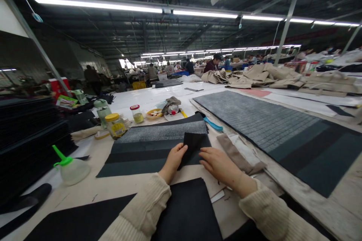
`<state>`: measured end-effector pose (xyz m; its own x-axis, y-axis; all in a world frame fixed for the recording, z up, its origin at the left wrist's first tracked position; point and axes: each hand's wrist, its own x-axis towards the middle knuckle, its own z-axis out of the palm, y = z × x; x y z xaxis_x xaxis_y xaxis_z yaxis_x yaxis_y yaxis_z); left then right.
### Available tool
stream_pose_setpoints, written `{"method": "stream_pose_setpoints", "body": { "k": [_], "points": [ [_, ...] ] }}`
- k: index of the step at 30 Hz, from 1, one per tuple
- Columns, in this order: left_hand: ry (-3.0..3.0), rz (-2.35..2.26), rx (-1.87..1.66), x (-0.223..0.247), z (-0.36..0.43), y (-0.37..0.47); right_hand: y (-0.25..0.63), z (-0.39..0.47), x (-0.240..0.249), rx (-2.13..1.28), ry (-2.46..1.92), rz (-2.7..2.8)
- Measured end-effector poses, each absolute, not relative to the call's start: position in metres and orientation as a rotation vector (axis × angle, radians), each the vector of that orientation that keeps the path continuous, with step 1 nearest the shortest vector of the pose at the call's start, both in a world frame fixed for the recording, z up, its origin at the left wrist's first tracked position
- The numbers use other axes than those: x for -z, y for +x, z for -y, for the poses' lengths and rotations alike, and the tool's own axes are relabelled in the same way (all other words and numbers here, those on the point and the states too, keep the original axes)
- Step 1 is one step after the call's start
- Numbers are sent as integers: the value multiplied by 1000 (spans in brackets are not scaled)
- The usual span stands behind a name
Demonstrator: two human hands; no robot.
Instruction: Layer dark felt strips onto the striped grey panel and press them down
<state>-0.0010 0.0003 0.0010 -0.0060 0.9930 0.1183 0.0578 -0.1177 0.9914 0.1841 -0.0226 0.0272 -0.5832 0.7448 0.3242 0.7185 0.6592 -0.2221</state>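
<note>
One small matte-black fabric piece sits between two bare hands, lying over the right part of a grey-and-dark-teal banded fabric panel. Left hand pinches its left edge, thumb against fingers; looks like the anchoring side. Right hand is at the opposite edge, thumb and index apart, fingers slightly curled; can't tell from here if they grip or just steady it. Panel lies flat, mostly left of and beyond the left fingers, probably giving the piece some backing. Folded black fabric lies on the body side of the fingers, between the forearms: short reach, I'd guess. Translucent squeeze bottle with green nozzle is well left of the left fingers, off the cloth. Light-blue curved plastic strip just beyond the right fingers, likely kept handy. Clear yellow-lidded jar farther off past the panel, presumably so sleeves don't catch it.
</note>
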Motion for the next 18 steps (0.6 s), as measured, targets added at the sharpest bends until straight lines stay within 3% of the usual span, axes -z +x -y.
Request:
{"method": "stream_pose_setpoints", "body": {
  "k": [5, 9, 15, 18],
  "points": [
    [970, -998, -1396, -3, -3, -4, 176, -3, 3, -62, -1223, 2388],
    [714, -878, -1681, -38, -5, -34, 180, -6, 16, -32, -1156, 2335],
    [772, -923, -2101, -165, 34, -148, 180, -8, 21, 25, -1090, 2304],
    [1201, -879, -2362, -245, 61, -190, 180, -10, 23, 40, -1085, 2315]
  ]
}}
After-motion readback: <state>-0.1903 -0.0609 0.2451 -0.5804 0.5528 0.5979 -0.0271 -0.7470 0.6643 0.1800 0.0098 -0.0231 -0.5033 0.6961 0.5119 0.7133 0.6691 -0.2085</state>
